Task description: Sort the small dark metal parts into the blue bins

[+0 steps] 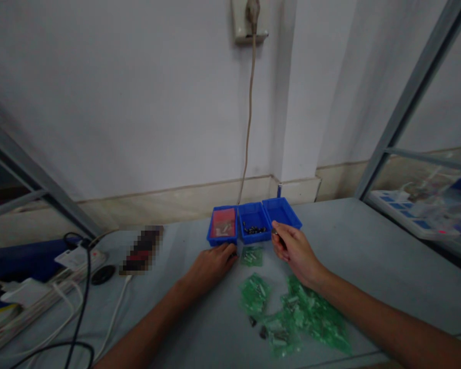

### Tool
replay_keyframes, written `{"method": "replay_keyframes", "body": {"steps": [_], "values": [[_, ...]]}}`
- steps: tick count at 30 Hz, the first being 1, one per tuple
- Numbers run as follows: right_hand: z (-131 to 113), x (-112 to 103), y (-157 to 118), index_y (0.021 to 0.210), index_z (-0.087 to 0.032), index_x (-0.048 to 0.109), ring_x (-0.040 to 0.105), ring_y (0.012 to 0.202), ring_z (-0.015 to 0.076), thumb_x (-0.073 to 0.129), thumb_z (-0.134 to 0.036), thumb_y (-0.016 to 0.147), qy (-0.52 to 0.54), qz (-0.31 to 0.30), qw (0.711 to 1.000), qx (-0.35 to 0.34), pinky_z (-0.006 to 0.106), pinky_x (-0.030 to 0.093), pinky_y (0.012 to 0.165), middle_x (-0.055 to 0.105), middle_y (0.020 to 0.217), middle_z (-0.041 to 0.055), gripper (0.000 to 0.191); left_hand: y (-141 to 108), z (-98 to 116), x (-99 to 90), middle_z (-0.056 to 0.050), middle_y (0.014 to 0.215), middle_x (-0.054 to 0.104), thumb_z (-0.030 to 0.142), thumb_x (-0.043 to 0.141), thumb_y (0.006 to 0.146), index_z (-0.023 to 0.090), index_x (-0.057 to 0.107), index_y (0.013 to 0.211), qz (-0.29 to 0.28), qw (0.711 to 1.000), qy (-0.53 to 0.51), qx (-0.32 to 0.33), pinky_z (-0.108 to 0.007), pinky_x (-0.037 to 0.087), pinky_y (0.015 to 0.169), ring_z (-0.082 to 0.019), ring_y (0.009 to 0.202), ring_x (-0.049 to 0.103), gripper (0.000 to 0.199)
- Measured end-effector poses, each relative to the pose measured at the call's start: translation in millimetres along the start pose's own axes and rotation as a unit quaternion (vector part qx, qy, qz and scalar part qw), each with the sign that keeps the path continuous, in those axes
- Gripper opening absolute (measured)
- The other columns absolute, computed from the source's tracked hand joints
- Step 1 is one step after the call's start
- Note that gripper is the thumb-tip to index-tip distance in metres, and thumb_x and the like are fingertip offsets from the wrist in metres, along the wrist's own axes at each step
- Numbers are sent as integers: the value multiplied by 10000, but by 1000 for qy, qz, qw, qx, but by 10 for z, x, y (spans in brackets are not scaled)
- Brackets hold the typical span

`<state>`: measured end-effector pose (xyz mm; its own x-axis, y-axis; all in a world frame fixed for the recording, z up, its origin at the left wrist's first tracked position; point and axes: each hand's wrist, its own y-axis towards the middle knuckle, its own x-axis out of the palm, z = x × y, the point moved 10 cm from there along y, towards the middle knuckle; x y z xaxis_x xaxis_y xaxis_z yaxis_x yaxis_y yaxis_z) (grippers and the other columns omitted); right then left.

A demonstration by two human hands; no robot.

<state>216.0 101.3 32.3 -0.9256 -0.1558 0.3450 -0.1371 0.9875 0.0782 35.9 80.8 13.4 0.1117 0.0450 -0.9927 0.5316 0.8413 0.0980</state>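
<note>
My right hand (295,252) is closed in a pinch in front of the right blue bin (279,209). A small dark piece, too small to name, shows at its fingertips. My left hand (214,260) rests on the table with curled fingers, just below the left blue bin (208,237), which contains a red-topped clear packet (223,223). Something dark shows by its fingertips, and I cannot make out what it is. The middle blue bin (251,212) has several small dark metal parts (255,230) in it. Between my hands lies a small green-tinted bag (252,256) of metal pieces.
More green bags (317,315) lie nearer me, partly under my right forearm, with two loose dark parts (263,332) beside them. A blurred-out phone-like object (143,251), a power strip (79,269) and cables are at left. Metal posts (407,102) flank the table (353,241).
</note>
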Motion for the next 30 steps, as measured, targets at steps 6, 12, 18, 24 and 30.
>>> {"method": "replay_keyframes", "body": {"steps": [6, 12, 18, 24, 30], "values": [[2, 0, -8, 648, -179, 543, 298, 359, 43, 676, -512, 877, 21, 9, 1000, 5, 195, 225, 348, 429, 500, -69, 426, 2, 13, -22, -44, 1079, 668, 349, 380, 1049, 234, 540, 1102, -2, 1000, -4, -2, -302, 520, 773, -204, 909, 669, 204], [-30, 84, -40, 811, -198, 611, 452, 410, 55, 706, -514, 851, 30, -17, 999, 4, 188, 333, 365, 605, 701, -26, 332, 1, 1, -11, -40, 1070, 675, 367, 381, 1049, 243, 536, 1092, 2, 1000, -7, -6, -293, 513, 780, -204, 929, 667, 203], [-48, 181, -70, 902, -219, 620, 614, 546, 113, 759, -463, 811, 1, -62, 998, -8, 192, 397, 383, 663, 857, 8, 295, 2, 0, -15, -46, 1064, 678, 375, 379, 1047, 244, 542, 1101, -8, 1000, -11, -12, -295, 514, 763, -207, 911, 669, 216], [-52, 172, -53, 915, -213, 619, 608, 543, 111, 764, -409, 815, -10, -59, 998, -15, 184, 397, 374, 641, 795, -11, 263, 10, 26, -37, -51, 1069, 675, 351, 386, 1045, 234, 538, 1097, -12, 1000, -10, -10, -304, 520, 790, -213, 942, 673, 199], [-47, 165, -51, 899, -215, 624, 570, 488, 109, 787, -416, 785, -16, -51, 999, -6, 187, 388, 371, 615, 668, -35, 284, 6, 19, -18, -49, 1060, 672, 364, 370, 1051, 235, 540, 1103, -3, 1000, -11, -2, -303, 525, 790, -209, 939, 673, 220]]}}
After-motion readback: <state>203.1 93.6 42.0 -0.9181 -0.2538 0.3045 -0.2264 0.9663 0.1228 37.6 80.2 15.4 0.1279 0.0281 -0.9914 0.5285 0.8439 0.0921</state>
